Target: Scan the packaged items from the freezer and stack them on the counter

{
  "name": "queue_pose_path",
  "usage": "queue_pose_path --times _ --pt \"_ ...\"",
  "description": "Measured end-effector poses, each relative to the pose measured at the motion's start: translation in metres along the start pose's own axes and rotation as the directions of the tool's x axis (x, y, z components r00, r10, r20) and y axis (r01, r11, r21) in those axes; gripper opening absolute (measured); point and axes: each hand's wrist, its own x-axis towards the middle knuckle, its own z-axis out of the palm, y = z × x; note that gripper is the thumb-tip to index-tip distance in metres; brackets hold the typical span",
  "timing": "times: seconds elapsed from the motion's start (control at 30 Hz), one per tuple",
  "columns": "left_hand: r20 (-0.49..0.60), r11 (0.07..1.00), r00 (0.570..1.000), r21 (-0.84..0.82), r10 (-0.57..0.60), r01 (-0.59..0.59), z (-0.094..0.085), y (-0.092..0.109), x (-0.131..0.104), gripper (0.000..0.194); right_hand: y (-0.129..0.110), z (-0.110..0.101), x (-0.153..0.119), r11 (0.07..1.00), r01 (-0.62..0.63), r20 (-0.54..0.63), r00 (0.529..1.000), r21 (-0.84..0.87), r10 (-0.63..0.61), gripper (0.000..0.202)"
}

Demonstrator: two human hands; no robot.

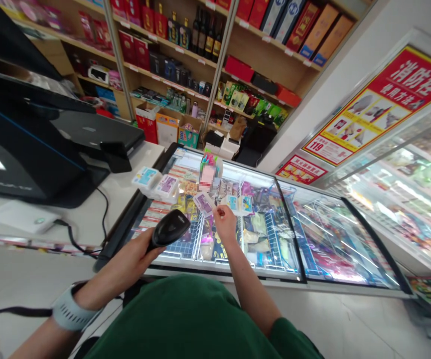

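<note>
My left hand (140, 252) is wrapped round a black handheld barcode scanner (170, 229), whose head points to the right over the glass-topped freezer. My right hand (225, 223) is closed, thumb and fingers pinched at the edge of a small pack with a purple-and-white label (204, 204). That pack is tilted above the glass. Just right of it lie packs with blue-and-white labels (239, 203). On the left end of the freezer sit clear packs, one with a purple label (166, 184) and one with a blue label (147, 176).
A chest freezer (297, 239) with sliding glass lids stretches to the right, frozen goods in baskets inside. A counter (9, 224) on the left carries a checkout terminal (24, 144) and a white device (21, 217) with a cable. Bottle shelves stand behind.
</note>
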Motion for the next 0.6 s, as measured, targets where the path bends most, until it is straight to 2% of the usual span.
queue_pose_path --times 0.3,0.37,0.43,0.53,0.6 --pt "0.017 1.000 1.000 0.000 -0.012 0.012 0.008 0.000 0.005 0.044 0.006 -0.003 -0.004 0.999 -0.021 -0.001 1.000 -0.037 0.021 0.013" --pt "0.009 1.000 1.000 -0.013 -0.002 0.002 0.008 -0.001 0.006 0.043 0.012 -0.001 -0.003 0.999 -0.053 -0.008 0.999 -0.001 0.053 0.014" --pt "-0.003 1.000 1.000 -0.022 0.002 -0.002 0.007 -0.002 0.006 0.043 0.021 0.000 -0.001 0.975 -0.174 -0.020 0.984 0.140 0.179 0.015" --pt "-0.009 1.000 1.000 -0.016 -0.016 0.015 0.006 -0.006 0.005 0.042 0.041 -0.002 0.005 0.843 -0.386 -0.003 0.909 0.374 0.417 0.019" --pt "-0.009 1.000 1.000 -0.012 -0.022 0.022 0.005 -0.011 0.004 0.043 0.057 -0.008 0.011 0.777 -0.456 0.004 0.863 0.434 0.505 0.021"
